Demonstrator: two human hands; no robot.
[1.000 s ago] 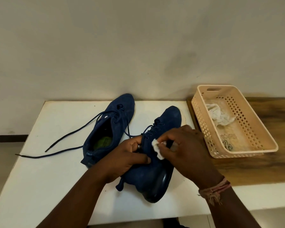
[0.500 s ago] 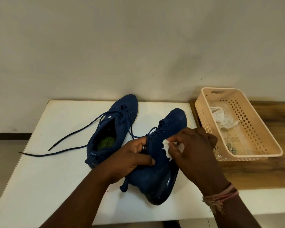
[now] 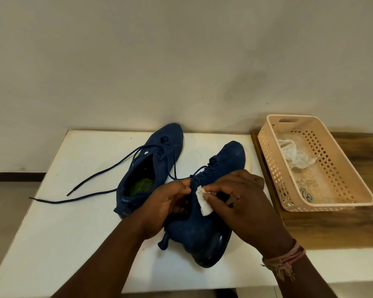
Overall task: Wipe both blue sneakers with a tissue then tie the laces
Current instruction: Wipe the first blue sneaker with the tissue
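From the head camera, the left hand [image 3: 170, 203] grips the collar of the near dark-blue suede sneaker [image 3: 205, 214] on the white table [image 3: 52, 222], while the right hand [image 3: 241, 196] pinches a small white tissue [image 3: 203, 202] against its side. That scrap could tear or slip, I'd say, and the tilted shoe may roll if the grip eases. Its long axis runs away from the person, toe toward the wall; the second blue sneaker [image 3: 151, 160] lies just beside it, laces [image 3: 91, 181] trailing loose

Both forearms are bare up to the bottom edge of the picture, with no sleeve on either one. The right wrist carries a bundle of thin threads [image 3: 283, 258] in faded pink and reddish tones, wound around it several times. Some frayed, pale brownish ends [image 3: 284, 273] hang loose from this bundle on the underside of the wrist. The left hand [image 3: 166, 206] and the right hand [image 3: 243, 201] wear no gloves, and no ring shows on the visible fingers [image 3: 219, 195].
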